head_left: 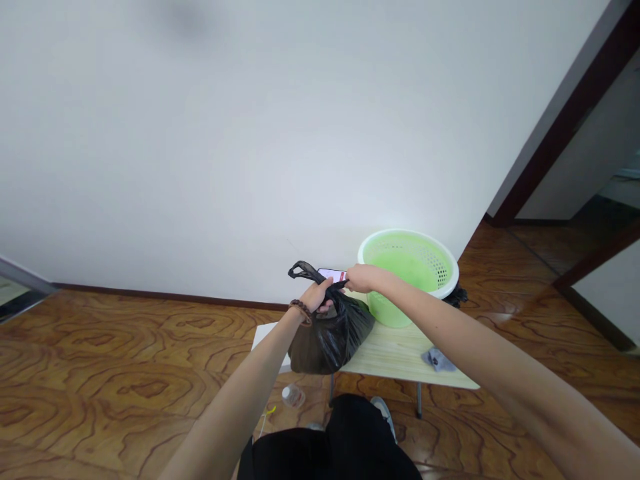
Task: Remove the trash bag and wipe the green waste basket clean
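A full black plastic bag [325, 343] rests on the left part of a small light-wood table [395, 353]. My left hand [319, 295], a beaded bracelet at its wrist, is closed around the gathered neck of the bag. One handle loop sticks up past that hand to the upper left. My right hand [359, 278] pinches another black strip of the bag, drawn out to the right. Behind both hands lies a phone [333, 274] with its screen lit, partly covered by the bag.
A green basket with a white rim [454, 283] stands on the table at the right, black plastic [456, 295] behind it. A grey cloth [438, 359] lies near the front edge. On the wooden floor is a clear bottle [293, 396]. A white wall [250, 167] rises behind.
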Demonstrator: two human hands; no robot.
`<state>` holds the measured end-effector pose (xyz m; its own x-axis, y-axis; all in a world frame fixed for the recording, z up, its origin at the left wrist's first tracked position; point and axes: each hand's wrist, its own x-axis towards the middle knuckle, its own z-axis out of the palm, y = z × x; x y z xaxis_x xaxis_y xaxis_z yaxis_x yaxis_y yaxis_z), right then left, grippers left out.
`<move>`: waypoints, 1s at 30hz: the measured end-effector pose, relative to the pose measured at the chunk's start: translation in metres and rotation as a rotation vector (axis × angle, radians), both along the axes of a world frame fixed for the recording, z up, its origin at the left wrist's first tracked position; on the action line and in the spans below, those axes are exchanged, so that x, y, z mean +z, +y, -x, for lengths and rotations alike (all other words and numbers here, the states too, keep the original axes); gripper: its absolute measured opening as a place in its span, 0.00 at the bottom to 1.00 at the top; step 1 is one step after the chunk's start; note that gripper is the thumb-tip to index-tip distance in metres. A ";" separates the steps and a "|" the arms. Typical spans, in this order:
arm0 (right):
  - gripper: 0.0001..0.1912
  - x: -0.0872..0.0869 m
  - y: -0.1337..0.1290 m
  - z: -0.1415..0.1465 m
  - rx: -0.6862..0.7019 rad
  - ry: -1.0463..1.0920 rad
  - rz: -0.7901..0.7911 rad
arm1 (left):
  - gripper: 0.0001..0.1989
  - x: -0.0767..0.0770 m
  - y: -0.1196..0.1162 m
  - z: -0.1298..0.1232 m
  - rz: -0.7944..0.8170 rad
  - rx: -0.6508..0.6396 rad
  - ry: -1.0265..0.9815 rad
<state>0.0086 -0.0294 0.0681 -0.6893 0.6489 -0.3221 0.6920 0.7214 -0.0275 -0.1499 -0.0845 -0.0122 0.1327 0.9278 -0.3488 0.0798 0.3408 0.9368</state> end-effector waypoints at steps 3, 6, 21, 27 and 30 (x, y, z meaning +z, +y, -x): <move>0.17 0.007 -0.004 -0.005 0.089 0.053 -0.032 | 0.25 -0.002 0.006 0.004 0.042 0.010 -0.196; 0.18 0.011 -0.019 -0.011 0.163 0.135 -0.050 | 0.22 -0.001 0.011 0.007 0.054 0.053 -0.315; 0.26 -0.054 -0.052 -0.025 -0.122 0.439 0.699 | 0.29 0.019 0.015 0.017 -0.461 -0.298 0.621; 0.13 -0.067 -0.048 -0.030 -0.173 0.331 0.288 | 0.23 0.016 0.005 0.007 -0.745 -0.340 1.197; 0.12 -0.077 -0.050 -0.032 -0.258 0.412 0.148 | 0.17 0.012 -0.001 0.005 -0.851 -0.343 1.404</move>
